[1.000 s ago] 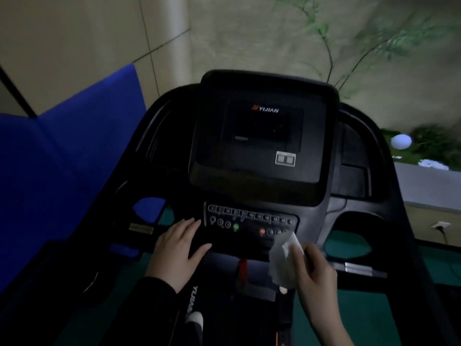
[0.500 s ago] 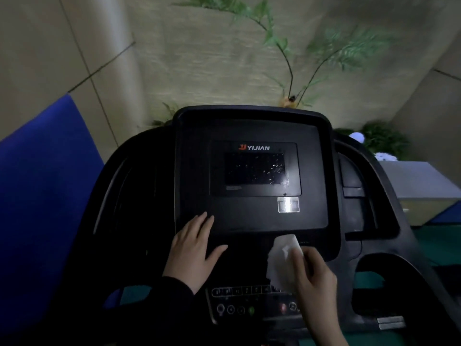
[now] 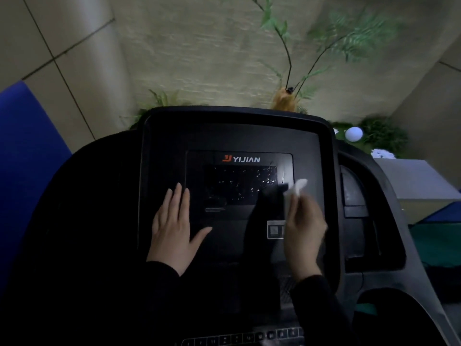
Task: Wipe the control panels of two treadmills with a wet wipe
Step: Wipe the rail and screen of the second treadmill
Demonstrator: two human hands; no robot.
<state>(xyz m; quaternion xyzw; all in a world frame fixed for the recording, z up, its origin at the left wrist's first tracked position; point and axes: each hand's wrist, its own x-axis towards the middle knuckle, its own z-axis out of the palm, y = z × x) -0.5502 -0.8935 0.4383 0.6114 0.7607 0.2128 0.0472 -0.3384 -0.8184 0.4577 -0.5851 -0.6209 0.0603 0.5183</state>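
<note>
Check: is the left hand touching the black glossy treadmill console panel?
Touching. Head view: the left hand lies flat, fingers straight, on the black glossy console panel, no gap visible.

The one camera sits on my head, close to the control panel point(image 3: 224, 136), facing forward and slightly down; the wall point(image 3: 199, 58) rises behind the panel.

Right hand point(image 3: 303, 228) blurred, half hiding a label point(image 3: 274, 229); button row point(image 3: 244, 339) cropped at the bottom edge.
</note>
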